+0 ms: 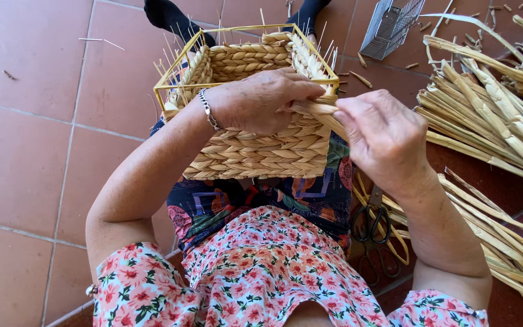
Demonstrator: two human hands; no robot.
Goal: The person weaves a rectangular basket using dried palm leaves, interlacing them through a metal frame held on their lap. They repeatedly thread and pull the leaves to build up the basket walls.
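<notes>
I judge the basket (255, 145) walls mostly woven, only the rim left: my left hand (261, 100) presses there, my right hand (379, 136) pinches a strand (319, 112).

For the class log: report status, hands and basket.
Left hand on basket rim, pinching strand. Right hand gripping same strand. Scissors lie by right forearm, clear.

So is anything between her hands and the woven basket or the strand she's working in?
Nothing visible. The left hand rests directly on the woven basket at its rim, and the right hand pinches the straw strand at the basket's corner. The scissors lie apart, lower down.
</notes>
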